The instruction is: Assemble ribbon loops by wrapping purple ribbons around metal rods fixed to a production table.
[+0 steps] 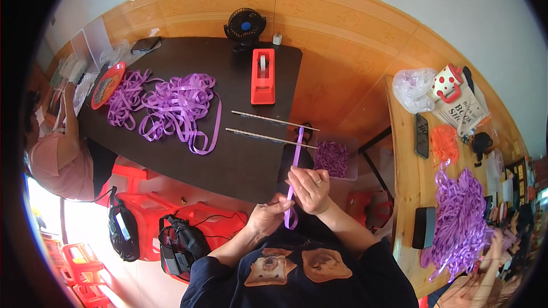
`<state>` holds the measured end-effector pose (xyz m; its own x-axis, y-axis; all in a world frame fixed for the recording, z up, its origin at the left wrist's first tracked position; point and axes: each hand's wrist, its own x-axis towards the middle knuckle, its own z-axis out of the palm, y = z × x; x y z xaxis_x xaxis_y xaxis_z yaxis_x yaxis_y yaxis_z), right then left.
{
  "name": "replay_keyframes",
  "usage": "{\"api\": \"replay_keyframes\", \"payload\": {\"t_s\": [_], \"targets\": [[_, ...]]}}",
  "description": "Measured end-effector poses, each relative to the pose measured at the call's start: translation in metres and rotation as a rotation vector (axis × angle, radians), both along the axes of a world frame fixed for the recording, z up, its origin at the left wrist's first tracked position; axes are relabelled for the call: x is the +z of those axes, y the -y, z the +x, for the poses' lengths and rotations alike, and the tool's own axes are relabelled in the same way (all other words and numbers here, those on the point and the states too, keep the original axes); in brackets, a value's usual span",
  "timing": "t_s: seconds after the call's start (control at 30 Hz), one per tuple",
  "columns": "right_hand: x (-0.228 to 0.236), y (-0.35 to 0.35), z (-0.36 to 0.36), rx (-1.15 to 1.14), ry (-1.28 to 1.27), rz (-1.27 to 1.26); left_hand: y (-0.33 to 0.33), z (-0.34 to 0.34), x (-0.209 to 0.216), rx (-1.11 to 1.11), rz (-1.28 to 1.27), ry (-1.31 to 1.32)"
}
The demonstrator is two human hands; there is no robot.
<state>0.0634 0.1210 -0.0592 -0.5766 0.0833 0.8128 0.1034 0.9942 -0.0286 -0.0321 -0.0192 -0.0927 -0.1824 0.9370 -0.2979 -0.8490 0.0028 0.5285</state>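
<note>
A purple ribbon (297, 153) runs from the far one of two thin metal rods (271, 118) down across the near rod (268, 137) to my hands. Both rods lie side by side and stick out past the table's right edge. My right hand (310, 189), with a ring on one finger, is closed on the ribbon a little below the rods. Lower down, my left hand (270, 215) pinches the same ribbon between thumb and fingers. A short loop of its tail hangs under the hands, in front of my dark shirt.
On the dark table (240, 165) lie a purple ribbon heap (180, 105), a red tape dispenser (263, 77), a black fan (245, 25) and a red plate (108, 84). A bin of purple pieces (331, 158) stands below. Co-workers sit left and right; red stools (134, 205) hold bags.
</note>
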Motion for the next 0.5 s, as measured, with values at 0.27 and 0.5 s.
{"api": "replay_keyframes", "payload": {"t_s": [0.27, 0.5], "targets": [[0.055, -0.007, -0.008, 0.100, -0.031, -0.276, -0.015, -0.001, -0.024, -0.020, 0.143, 0.091], [0.079, -0.063, -0.030, 0.220, -0.078, -0.570, -0.049, -0.005, -0.060, -0.057, -0.107, 0.070]]}}
